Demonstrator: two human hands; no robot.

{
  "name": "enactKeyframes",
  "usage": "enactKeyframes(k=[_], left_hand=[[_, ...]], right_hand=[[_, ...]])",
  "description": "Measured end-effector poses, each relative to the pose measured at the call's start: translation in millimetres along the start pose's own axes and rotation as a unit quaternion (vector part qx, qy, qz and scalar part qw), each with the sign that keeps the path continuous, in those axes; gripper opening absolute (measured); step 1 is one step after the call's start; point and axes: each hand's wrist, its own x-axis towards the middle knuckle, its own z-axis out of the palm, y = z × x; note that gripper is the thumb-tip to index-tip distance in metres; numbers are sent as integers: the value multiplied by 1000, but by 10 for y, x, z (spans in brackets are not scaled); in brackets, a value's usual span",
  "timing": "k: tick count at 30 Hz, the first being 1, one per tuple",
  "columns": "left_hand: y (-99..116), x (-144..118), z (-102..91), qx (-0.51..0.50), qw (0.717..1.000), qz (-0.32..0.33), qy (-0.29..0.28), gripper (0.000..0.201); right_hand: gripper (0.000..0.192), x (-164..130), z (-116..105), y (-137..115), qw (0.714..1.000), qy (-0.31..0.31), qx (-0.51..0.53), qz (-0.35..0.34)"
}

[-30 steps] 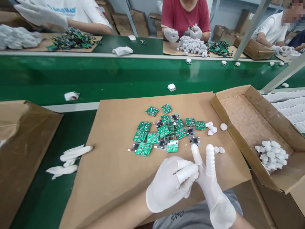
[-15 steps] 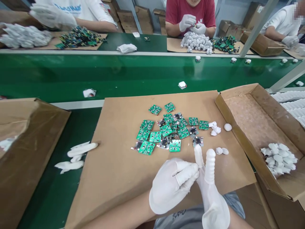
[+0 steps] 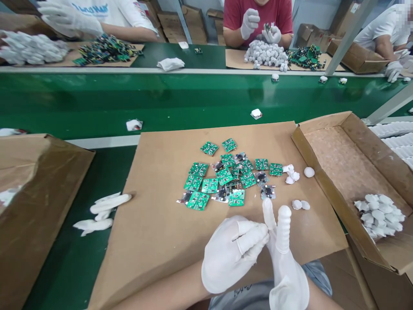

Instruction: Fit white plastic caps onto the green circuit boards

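My left hand [image 3: 235, 253], in a white glove, is closed with its fingertips pinching the white glove on my right hand, beside the base of an upright finger. My right hand [image 3: 288, 269] has two digits stretched upward and apart; one has a ribbed white covering, and its other fingers are hidden. Just beyond the fingertips lies a small circuit board [image 3: 268, 192] with dark parts. Several green circuit boards [image 3: 209, 185] lie loosely grouped on the brown cardboard sheet [image 3: 155, 241]. Small white foam-like pieces [image 3: 301, 205] rest to the right of them.
An open cardboard box [image 3: 322, 181] at right holds a pile of white-covered pieces [image 3: 380, 215]. Another carton [image 3: 41, 206] stands at left, near elongated white pieces [image 3: 109, 204]. Beyond runs a green conveyor belt [image 3: 193, 99] carrying white-topped boards [image 3: 134, 125]. Gloved co-workers sit across it.
The white-topped boards on the belt have shifted right, and another has entered at the left. The co-worker in red has raised one hand away from the other. My hands have barely moved.
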Motion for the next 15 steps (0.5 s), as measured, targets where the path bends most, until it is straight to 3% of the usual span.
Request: enactKeyframes(k=[1,3,8,10,15], left_hand=[[3,1,-3,-3,1000,-2,-9,17],[17,10,-2,-6,1000,-20,-8,20],[35,23,62,-66,993,-92,27,17],[22,27,94,-111,988,-97,47,12],[-10,57,121,-167,981,-85,48,8]], right_hand=[[77,23,-46,-10,998,-52,-3,18],[75,59,-113,-25,995,-89,-10,38],[69,96,-106,-20,999,-6,-17,40],[75,106,-64,-3,999,-8,14,35],[88,178,-58,32,970,-177,167,31]])
